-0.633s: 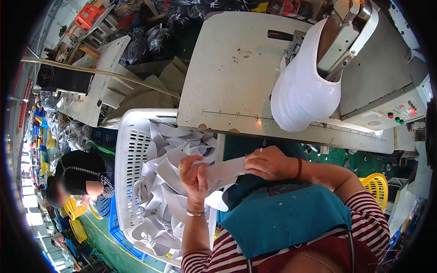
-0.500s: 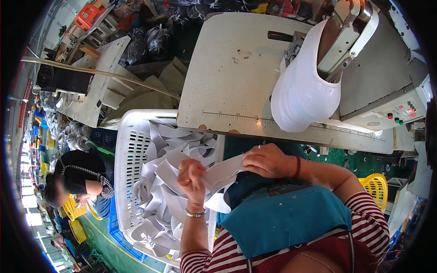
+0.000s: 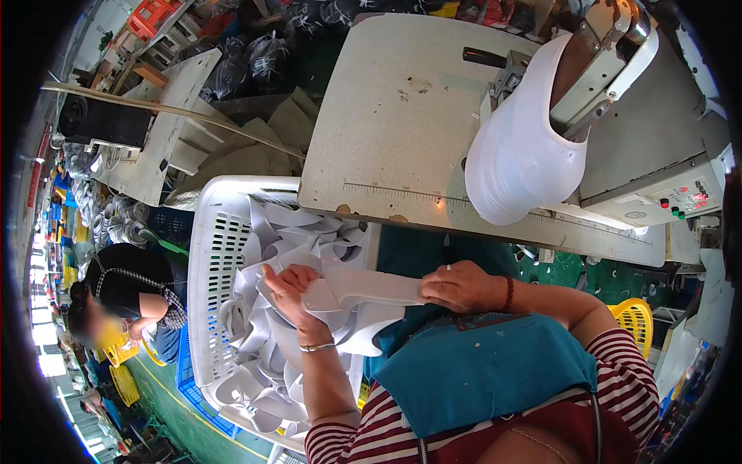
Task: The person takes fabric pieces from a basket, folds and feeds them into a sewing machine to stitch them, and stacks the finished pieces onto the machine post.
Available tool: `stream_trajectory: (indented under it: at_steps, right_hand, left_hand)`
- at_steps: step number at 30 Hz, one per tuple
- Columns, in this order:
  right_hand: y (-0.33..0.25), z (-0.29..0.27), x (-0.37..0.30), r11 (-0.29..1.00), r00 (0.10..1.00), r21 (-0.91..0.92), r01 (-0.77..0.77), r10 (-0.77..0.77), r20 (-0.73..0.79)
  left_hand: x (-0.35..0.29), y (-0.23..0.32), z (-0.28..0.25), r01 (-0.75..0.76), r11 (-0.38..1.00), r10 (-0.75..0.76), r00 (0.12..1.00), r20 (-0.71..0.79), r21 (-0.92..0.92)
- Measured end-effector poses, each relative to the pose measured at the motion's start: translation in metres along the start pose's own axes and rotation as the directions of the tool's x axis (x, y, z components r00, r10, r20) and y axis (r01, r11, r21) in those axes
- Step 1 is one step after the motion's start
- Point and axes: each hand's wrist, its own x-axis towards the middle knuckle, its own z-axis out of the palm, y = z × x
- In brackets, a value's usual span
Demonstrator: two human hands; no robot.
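Observation:
My right hand (image 3: 466, 287) pinches one end of a white flexible strip (image 3: 379, 287), stretched leftward in front of my teal apron. At the strip's other end, my left hand (image 3: 292, 294) is open, thumb raised and apart from the fingers. Whether its palm touches the strip I cannot tell. Another wide white piece (image 3: 371, 327) hangs just below the strip. Beneath my left hand, a white slotted plastic basket (image 3: 202, 309) holds many similar curved white pieces (image 3: 267, 352), loosely heaped.
A worn machine table (image 3: 386, 124) with a ruler scale lies ahead. A stack of white curved pieces (image 3: 522, 155) hangs on the machine arm at right, near a control panel (image 3: 684, 205). A person (image 3: 131, 290) sits at left. A yellow basket (image 3: 635, 321) stands at right.
My left hand has moved left and its fingers have opened from a closed grip. The strip now lies straighter and more level. My right hand has shifted slightly right and down, still gripping.

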Motion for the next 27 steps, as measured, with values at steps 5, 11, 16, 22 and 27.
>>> stream_trajectory:
  at_steps: [5, 11, 16, 22, 27]
  right_hand:
    - [-0.004, -0.013, -0.016, 0.998, 0.998, -0.038, -0.045, 0.047, 0.038]
    - [-0.006, -0.015, -0.032, 0.99, 0.99, -0.051, -0.132, 0.134, 0.04]
    - [0.01, 0.001, 0.0, 0.977, 0.975, 0.03, -0.21, 0.211, -0.07]
    - [0.01, 0.007, 0.008, 0.947, 0.95, 0.187, -0.26, 0.285, -0.125]
    - [0.012, 0.012, 0.006, 0.959, 0.973, 0.209, -0.193, 0.214, -0.084]
  left_hand:
    - [0.012, 0.003, -0.012, 0.101, 0.992, -0.113, 0.981, -0.161, -0.076]
    - [0.028, 0.034, -0.031, -0.077, 0.979, 0.078, 0.997, -0.001, 0.191]
    - [-0.014, 0.005, 0.008, -0.45, 0.857, 0.182, 0.721, 0.669, 0.252]
    - [-0.036, -0.005, -0.017, -0.194, 0.974, 0.106, 0.844, 0.526, 0.116]
    - [-0.029, -0.011, -0.035, -0.118, 0.963, 0.037, 0.947, 0.318, 0.24]
